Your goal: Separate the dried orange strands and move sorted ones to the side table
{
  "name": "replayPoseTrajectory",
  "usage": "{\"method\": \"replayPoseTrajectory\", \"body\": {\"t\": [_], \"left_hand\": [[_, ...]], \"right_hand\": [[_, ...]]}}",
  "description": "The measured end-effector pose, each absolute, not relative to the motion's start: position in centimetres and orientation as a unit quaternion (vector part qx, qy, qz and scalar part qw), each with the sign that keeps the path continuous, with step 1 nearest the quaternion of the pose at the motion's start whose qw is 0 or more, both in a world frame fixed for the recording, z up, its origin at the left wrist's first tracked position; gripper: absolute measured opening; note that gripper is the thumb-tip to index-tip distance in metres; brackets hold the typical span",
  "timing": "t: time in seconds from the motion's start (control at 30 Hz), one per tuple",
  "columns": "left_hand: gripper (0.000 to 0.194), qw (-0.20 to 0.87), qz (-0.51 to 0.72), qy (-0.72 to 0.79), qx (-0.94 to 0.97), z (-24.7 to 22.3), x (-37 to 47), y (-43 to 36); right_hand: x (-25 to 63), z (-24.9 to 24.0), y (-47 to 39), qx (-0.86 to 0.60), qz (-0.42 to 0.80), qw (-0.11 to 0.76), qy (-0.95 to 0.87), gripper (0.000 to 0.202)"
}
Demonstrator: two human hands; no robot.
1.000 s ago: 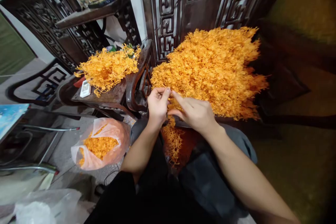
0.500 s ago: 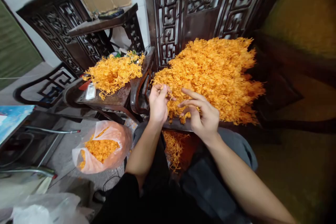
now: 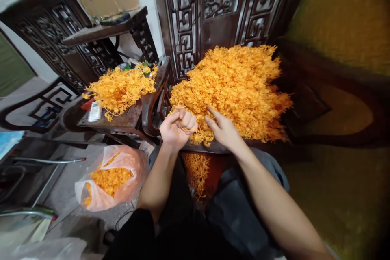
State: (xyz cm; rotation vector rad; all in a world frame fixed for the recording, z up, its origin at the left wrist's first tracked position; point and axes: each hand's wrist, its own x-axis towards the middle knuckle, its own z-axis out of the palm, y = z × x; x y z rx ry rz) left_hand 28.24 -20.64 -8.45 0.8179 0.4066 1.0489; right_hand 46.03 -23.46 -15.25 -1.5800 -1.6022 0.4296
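A large heap of orange, stringy, curled sprigs [image 3: 234,85] lies on the dark carved wooden seat in front of me. At the heap's near left edge, my left hand [image 3: 178,126] is closed, with a thin orange strand showing at its curled fingers. Its other contents are hidden by the palm. My right hand [image 3: 225,130] is at the near edge of the heap, fingers apart and stretched toward the sprigs. Whether its fingertips touch them is hard to tell. More orange strands [image 3: 198,172] hang or lie below the seat's edge, between my legs.
A smaller pile of orange sprigs [image 3: 122,87] rests on a wooden seat to the left. An open plastic bag [image 3: 138,170] holding orange pieces stands on the floor. Metal tube legs [image 3: 50,160] are at far left. A carved wooden backrest [image 3: 221,30] rises behind the heap.
My left hand has curled from a fingertip pinch into a closed hand. My right hand has turned and stretched its fingers toward the heap. The view has shifted slightly right.
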Motion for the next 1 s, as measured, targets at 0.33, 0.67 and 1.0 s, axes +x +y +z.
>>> {"method": "replayPoseTrajectory", "body": {"t": [0.33, 0.67, 1.0], "left_hand": [[0.052, 0.780, 0.463, 0.186, 0.378, -9.3, 28.1, -20.8], [0.049, 0.773, 0.396, 0.279, 0.410, -9.7, 30.0, -20.7], [0.039, 0.700, 0.482, 0.331, 0.410, -11.2, 29.6, -19.7]], "right_hand": [[44.6, -13.2, -25.6, -0.521, -0.066, 0.362, -0.770, 0.037], [45.1, -13.8, -24.9, -0.519, -0.207, 0.414, -0.718, 0.029], [45.0, -13.7, -25.2, -0.493, -0.144, 0.284, -0.809, 0.040]]}}
